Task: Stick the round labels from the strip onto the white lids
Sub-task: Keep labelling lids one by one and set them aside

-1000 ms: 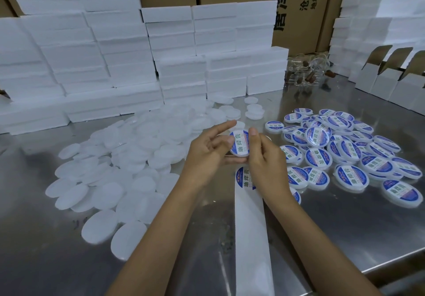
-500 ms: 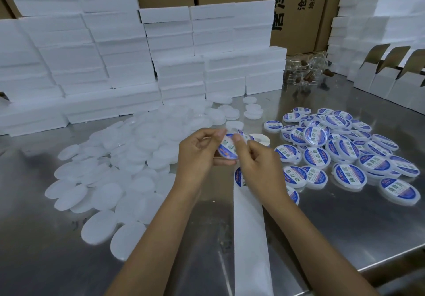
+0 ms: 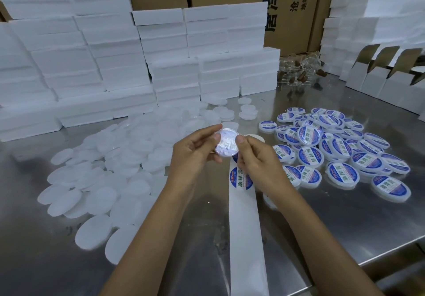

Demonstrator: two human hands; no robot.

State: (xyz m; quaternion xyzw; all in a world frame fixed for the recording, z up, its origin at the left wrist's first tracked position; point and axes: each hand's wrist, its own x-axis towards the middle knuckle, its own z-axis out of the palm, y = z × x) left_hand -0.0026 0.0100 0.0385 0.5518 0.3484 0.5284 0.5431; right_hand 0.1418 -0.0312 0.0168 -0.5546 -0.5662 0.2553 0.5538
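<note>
Steel counter (image 3: 345, 233), I note both hands pinching one white lid (image 3: 226, 144) by its rim, left hand (image 3: 195, 155), right hand (image 3: 255, 160), above the label strip (image 3: 243, 215), bare lids (image 3: 110, 176) left, labelled lids (image 3: 340, 155) right, open room toward the near edge.

Two bare forearms enter from six o'clock; no sleeve, watch, ring or glove shows; left hand (image 3: 195, 150) and right hand (image 3: 257, 160) have short, plain, unpainted nails.
</note>
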